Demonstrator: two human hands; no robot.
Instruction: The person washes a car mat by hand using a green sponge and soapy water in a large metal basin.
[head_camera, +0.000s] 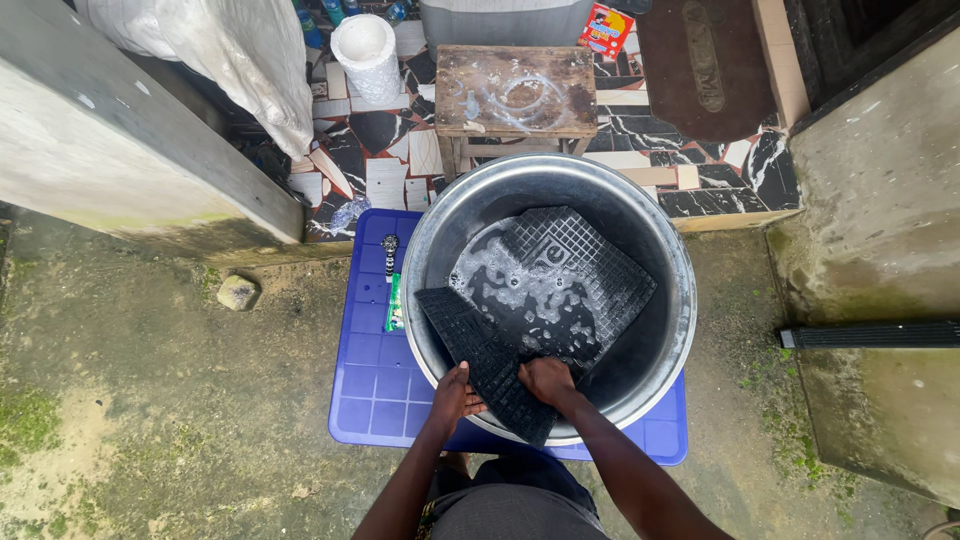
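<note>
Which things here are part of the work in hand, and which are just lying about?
In use:
left hand and right hand, both on the black rubber mat
metal basin holding the soapy mat
blue plastic crate under the basin

Lying about:
wooden stool
white bucket
small stone
red packet
</note>
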